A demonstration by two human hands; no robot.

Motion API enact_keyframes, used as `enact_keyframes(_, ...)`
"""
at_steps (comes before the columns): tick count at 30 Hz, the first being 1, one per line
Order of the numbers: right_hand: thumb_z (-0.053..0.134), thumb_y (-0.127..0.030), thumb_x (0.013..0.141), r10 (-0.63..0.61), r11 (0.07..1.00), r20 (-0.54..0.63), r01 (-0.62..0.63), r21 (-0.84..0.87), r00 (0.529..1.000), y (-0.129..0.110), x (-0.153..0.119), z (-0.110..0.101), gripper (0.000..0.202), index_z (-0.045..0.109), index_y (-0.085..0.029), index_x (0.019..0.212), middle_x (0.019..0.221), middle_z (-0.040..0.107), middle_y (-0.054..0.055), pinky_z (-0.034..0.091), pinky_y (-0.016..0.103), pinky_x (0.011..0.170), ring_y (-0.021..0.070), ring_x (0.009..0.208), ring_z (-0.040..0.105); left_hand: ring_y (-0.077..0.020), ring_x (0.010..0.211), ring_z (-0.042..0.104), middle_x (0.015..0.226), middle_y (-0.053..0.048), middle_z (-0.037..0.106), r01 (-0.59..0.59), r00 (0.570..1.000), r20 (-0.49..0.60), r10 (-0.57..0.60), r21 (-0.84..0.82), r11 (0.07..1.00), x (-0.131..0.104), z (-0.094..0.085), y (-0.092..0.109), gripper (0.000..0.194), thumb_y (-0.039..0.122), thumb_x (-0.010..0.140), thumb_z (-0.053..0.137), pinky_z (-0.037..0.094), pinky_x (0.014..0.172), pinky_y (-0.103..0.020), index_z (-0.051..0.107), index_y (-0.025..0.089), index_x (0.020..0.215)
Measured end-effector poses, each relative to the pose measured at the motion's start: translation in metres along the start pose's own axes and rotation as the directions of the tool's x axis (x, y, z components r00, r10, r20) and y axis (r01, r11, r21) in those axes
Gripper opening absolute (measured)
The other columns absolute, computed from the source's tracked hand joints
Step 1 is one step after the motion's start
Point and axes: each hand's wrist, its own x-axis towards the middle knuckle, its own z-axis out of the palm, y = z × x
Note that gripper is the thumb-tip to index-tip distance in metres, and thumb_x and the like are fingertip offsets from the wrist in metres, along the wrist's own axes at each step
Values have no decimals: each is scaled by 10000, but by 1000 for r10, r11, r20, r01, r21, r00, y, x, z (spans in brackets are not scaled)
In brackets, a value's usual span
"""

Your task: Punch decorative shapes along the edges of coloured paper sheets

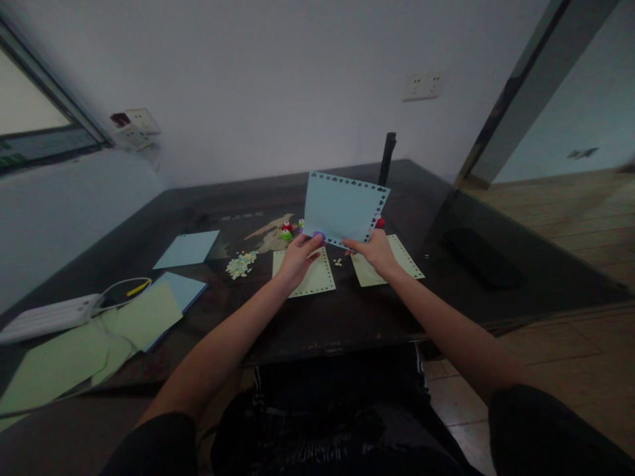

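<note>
A light blue paper sheet [342, 208] is raised above the table and tilted toward me. Small punched shapes run along its top, right and bottom edges. My left hand [300, 256] is closed at the sheet's lower left corner, its thumb on a small purple paper punch [318, 236], mostly hidden by the fingers. With thumb and fingers, my right hand [374, 251] pinches the sheet's lower right part. Beneath my hands lie two pale yellow-green sheets with punched borders, a left one [317, 281] and a right one [407, 260].
Paper cut-outs [241, 265] are heaped left of my hands, near red and green punches [286, 230]. A red object [380, 223] shows behind my right hand. Further left are a blue sheet [188, 249], green sheets [143, 314] and a white power strip [49, 317]. A black case [481, 258] lies right.
</note>
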Motion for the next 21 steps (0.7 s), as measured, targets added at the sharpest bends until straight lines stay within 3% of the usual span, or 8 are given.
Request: enact_keyframes(21, 727, -271, 616, 5, 1000, 7, -5, 1, 1000, 4, 2, 0, 214, 663, -112, 745, 702, 698, 90, 545, 325, 588, 185, 545, 647, -146, 825, 597, 889, -37, 655, -26, 1000, -4, 26, 12, 1000, 1, -1, -1, 260, 340, 664, 762, 388, 701, -260, 627, 194, 832)
